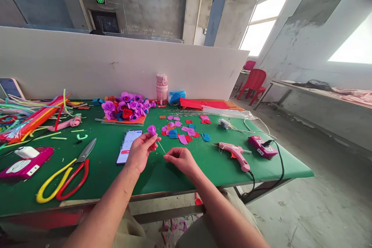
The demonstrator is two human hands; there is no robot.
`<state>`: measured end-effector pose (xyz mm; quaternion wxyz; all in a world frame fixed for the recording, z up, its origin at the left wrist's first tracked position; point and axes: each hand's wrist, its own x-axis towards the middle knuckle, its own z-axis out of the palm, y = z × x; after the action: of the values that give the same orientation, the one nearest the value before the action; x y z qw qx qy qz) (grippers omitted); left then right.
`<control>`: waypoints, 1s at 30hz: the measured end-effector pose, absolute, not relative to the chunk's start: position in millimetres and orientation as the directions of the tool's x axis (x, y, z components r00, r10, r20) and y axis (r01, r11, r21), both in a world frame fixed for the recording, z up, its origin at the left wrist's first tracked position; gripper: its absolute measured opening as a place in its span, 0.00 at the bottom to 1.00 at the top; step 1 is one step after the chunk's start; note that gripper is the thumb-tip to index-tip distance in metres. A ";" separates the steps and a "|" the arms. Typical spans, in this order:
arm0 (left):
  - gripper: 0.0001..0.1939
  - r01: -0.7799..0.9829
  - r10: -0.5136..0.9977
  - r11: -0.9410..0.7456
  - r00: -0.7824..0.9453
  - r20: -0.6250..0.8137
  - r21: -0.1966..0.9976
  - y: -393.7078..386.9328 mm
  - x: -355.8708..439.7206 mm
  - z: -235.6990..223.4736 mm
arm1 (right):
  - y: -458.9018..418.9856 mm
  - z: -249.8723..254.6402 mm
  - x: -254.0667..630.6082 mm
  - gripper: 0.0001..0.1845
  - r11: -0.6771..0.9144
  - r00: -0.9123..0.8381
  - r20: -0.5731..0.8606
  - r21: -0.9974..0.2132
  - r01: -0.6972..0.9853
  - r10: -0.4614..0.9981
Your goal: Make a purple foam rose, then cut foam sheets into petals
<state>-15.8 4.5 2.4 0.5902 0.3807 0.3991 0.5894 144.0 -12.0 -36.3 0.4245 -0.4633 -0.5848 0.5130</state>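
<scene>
Between the fingers of my left hand (pixel 143 148) is a small purple paper flower (pixel 151 130), its bud pointing up. A thin wire stem (pixel 161 147) slants from it down to the right, and my right hand (pixel 180 159) pinches the lower end. Both hands are just above the green tabletop. Behind them lie scattered purple, red and blue petals (pixel 182 138). A phone (pixel 129 145) with its screen lit lies beside my left hand, partly covered by it. A pink glue gun (pixel 236 155) rests to the right of my right hand.
Big scissors (pixel 74 170) with yellow and red handles lie at left, near a magenta power strip (pixel 27 162). A bunch of finished flowers (pixel 128 106) and a pink bottle (pixel 162 90) stand at the back. Another power strip (pixel 262 147) and cords are at right.
</scene>
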 end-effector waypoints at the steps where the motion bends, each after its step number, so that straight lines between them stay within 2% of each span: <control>1: 0.16 -0.395 1.000 0.013 -0.019 -0.023 0.918 5.2 -16.5 2.5 | -12.3 -36.1 143.9 0.10 0.050 -0.211 0.025 -0.992 0.118 0.977; 8: 0.17 -0.449 0.996 -0.027 -0.091 -0.015 0.893 11.9 -26.8 4.6 | -12.7 -36.5 145.4 0.12 0.084 -0.170 0.053 -0.980 0.178 0.984; 12: 0.16 -0.442 0.995 -0.025 -0.097 -0.020 0.897 10.9 -26.5 4.6 | -13.9 -31.9 147.3 0.18 0.184 -0.091 0.165 -0.945 0.272 0.982; 15: 0.16 -0.413 0.998 0.002 -0.050 -0.026 0.911 7.3 -19.6 3.1 | -16.0 -27.4 145.4 0.15 0.244 -0.085 0.229 -0.926 0.289 0.970; 21: 0.15 -0.396 1.000 0.022 0.007 -0.021 0.918 3.7 -10.0 0.7 | -19.8 -21.9 141.6 0.08 0.237 -0.124 0.207 -0.920 0.313 0.970; 30: 0.17 -0.448 0.993 -0.015 -0.110 -0.039 0.894 12.5 -21.8 2.7 | -24.3 -20.1 146.5 0.10 0.239 -0.217 0.163 -0.885 0.399 0.963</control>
<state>-21.8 12.5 2.7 0.5748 0.3382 0.4028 0.6269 146.5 -24.3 -20.1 0.3832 -0.4949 -0.6877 0.3680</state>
